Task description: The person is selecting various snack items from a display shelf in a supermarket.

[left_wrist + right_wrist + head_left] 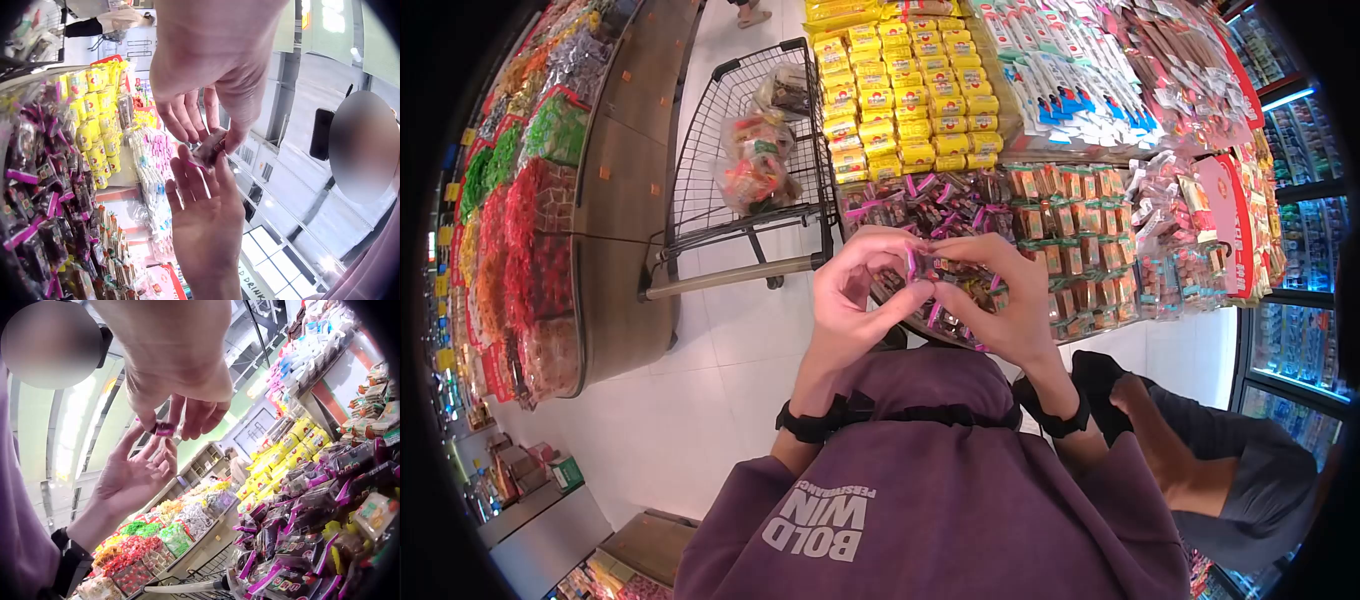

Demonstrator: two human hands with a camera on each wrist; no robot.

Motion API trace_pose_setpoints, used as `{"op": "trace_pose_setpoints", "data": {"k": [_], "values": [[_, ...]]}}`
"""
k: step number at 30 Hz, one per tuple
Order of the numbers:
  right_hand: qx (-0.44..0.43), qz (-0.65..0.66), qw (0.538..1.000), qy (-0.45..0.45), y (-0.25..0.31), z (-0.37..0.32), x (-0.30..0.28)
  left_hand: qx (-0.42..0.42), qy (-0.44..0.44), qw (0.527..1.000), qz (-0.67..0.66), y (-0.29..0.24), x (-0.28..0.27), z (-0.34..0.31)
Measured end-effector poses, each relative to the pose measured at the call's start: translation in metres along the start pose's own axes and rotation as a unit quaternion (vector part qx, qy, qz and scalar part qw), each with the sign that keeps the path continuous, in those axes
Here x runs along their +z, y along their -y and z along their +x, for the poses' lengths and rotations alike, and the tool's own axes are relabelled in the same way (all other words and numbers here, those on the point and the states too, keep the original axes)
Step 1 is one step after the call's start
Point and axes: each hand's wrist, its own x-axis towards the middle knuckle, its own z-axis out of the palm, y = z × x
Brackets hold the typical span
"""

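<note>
Between both hands is a small dark snack packet (209, 150) with pink edges, held up above a heap of similar pink-edged packets (300, 544). My left hand (862, 290) pinches one side of it with thumb and fingertips. From the other side my right hand (1008, 295) pinches it too, fingertips close to those of the left. In the head view the fingers partly cover the packet.
Yellow wrapped rolls (910, 95) are stacked beyond the heap, with brown packs (1075, 240) to its right. A wire shopping cart (745, 245) holding bagged goods stands left. Another person's arm (1170, 440) is close on the right. Candy shelves (550, 230) line the far left.
</note>
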Motion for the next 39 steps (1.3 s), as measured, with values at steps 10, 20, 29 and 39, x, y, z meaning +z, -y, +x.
{"op": "trace_pose_setpoints", "data": {"k": [10, 20, 29, 39], "values": [[0.02, 0.122, 0.992, 0.014, 0.003, 0.006, 0.069, 0.114, -0.015, 0.967, 0.226, -0.045, -0.041, -0.005], [0.039, 0.113, 0.992, 0.03, 0.039, 0.017, 0.081, 0.016, -0.034, 0.999, -0.028, -0.052, -0.066, -0.019], [0.011, 0.1, 0.991, -0.088, 0.048, 0.019, 0.08, 0.005, -0.044, 0.996, -0.071, -0.044, -0.063, -0.016], [0.19, 0.277, 0.939, -0.067, 0.059, 0.018, 0.068, 0.018, 0.006, 0.998, -0.053, -0.031, -0.059, -0.005]]}}
